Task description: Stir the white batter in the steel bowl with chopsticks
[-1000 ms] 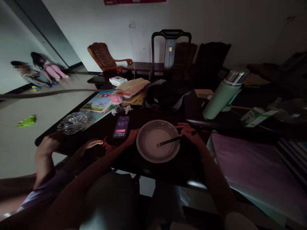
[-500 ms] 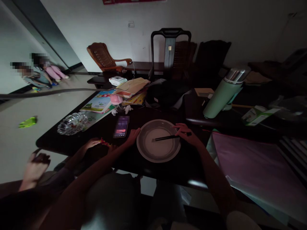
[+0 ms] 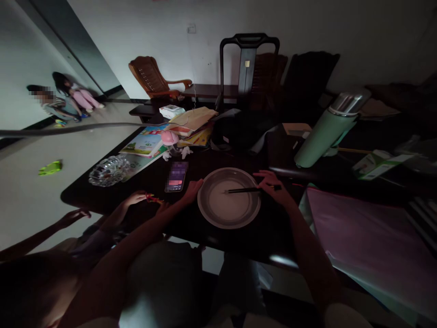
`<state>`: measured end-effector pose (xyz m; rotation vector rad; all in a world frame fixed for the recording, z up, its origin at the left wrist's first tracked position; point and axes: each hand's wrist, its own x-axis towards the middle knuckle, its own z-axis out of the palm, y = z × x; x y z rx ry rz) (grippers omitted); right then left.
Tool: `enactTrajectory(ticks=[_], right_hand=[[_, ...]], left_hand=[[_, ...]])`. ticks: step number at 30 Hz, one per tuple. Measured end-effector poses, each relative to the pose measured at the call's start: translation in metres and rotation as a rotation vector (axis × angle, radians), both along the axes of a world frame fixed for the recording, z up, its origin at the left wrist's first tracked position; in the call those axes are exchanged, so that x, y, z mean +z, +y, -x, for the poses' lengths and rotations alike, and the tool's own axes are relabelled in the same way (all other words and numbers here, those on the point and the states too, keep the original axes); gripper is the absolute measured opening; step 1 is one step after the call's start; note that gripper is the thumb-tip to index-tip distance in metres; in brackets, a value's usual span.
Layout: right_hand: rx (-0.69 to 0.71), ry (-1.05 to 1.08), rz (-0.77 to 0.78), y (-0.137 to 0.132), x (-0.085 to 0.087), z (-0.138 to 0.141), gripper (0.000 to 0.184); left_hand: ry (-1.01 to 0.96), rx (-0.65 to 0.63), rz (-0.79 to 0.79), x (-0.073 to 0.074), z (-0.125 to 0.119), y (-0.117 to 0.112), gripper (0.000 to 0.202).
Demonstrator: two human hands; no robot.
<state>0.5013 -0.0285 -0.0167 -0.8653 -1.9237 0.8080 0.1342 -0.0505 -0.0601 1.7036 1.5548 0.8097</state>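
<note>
A round, shallow basin (image 3: 209,213) with a wide rim sits near the front edge of the dark table; its pale inside looks plain in the dim light. My left hand (image 3: 193,190) grips the basin's left rim, fingers close together. Over the right rim, my right hand (image 3: 273,187) holds a pair of dark chopsticks (image 3: 244,190), their pale tips pointing left above the middle of the basin. Whether the tips touch the bottom, I cannot tell. Just left of the basin lies a phone (image 3: 176,176) with a lit screen.
Beside my left arm, another person's hands hold a red-yellow object (image 3: 155,199). Further left are a glass dish (image 3: 108,171), booklets (image 3: 143,142) and a pink-topped figure (image 3: 170,137). A green thermos (image 3: 322,136) and pink sheet (image 3: 358,228) lie right. Two people sit by the wall.
The chopstick tips have shifted slightly away from me within the basin. At far left, another person's hand has moved toward the table, and a head now shows at lower left. The view has shifted slightly.
</note>
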Motion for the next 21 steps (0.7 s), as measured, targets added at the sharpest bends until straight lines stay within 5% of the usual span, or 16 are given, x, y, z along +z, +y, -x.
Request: enactTrajectory(ticks=[5,11,15,18,21], right_hand=[[-0.063,0.095,0.026,0.0,0.007,-0.015,0.046],[0.041,-0.017,0.007,-0.005,0.002,0.004,0.023],[-0.073,0.072,-0.023,0.0,0.005,-0.009,0.036],[0.004,0.093,0.034,-0.001,0.005,-0.011,0.044],[0.112,0.017,0.058,-0.004,0.0,0.001,0.032]], left_hand=[[-0.024,-0.002,-0.004,0.0,-0.001,-0.002,0.046],[-0.005,0.001,0.004,-0.001,-0.001,-0.001,0.043],[0.001,-0.004,-0.009,0.001,-0.001,-0.002,0.043],[-0.018,0.015,-0.006,0.002,-0.002,-0.003,0.046],[-0.036,0.02,0.018,0.002,-0.003,-0.004,0.047]])
